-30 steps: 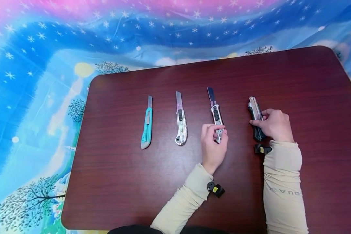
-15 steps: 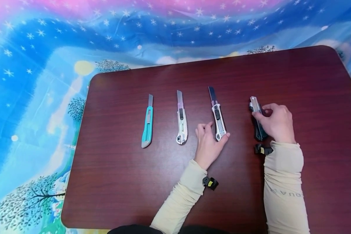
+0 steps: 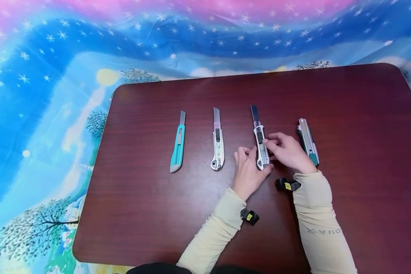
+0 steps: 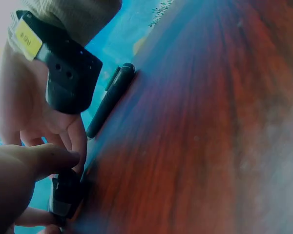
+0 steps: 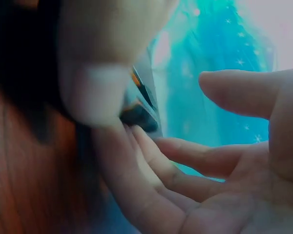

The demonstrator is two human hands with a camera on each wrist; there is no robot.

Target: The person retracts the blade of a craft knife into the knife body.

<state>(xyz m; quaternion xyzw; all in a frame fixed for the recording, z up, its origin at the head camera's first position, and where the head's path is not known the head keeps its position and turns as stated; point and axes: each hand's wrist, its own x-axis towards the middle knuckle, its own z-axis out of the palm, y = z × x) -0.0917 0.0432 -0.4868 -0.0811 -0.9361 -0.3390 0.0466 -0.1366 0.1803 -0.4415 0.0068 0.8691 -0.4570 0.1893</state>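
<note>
My left hand (image 3: 247, 173) holds the lower end of a silver utility knife (image 3: 262, 154) flat on the table, fingers at its left side and thumb at its right. Its dark blade points away from me. The right hand (image 3: 291, 152) reaches to the same handle, with its fingertips by the right edge near the black slider. In the right wrist view, the right thumb (image 5: 239, 95) stands apart from the stretched fingers. Close in the left wrist view, the held knife's end (image 4: 63, 200) shows between the left thumb and fingers.
To the left lie a teal utility knife (image 3: 178, 150) and another silver one (image 3: 218, 146), both with blades out. A black and green utility knife (image 3: 308, 142) lies beside the right hand. All rest on the brown table (image 3: 140, 213); a patterned cloth (image 3: 72, 95) hangs behind.
The right hand has let go of the black and green knife and moved left to the silver knife. The left hand has opened from the handle's top to straddle its lower end.
</note>
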